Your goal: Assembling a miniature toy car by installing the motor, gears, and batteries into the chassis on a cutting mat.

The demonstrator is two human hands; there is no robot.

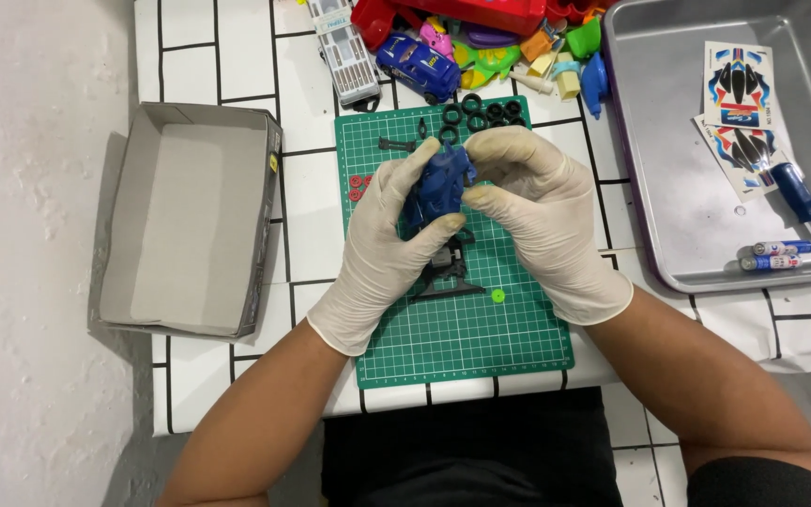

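Left hand (385,246): gloved, palm turned inward, fingers wrapped around the blue toy car body (438,188) from the left.
Right hand (539,211): gloved, curled over, fingertips pinching the car body's top right edge (both forearms angle in from below).
Car body: held just above the green cutting mat (462,329).
Beneath: black chassis part (448,272).
Nearby: black tyres (481,115), open cardboard box (190,221), metal tray (687,188).
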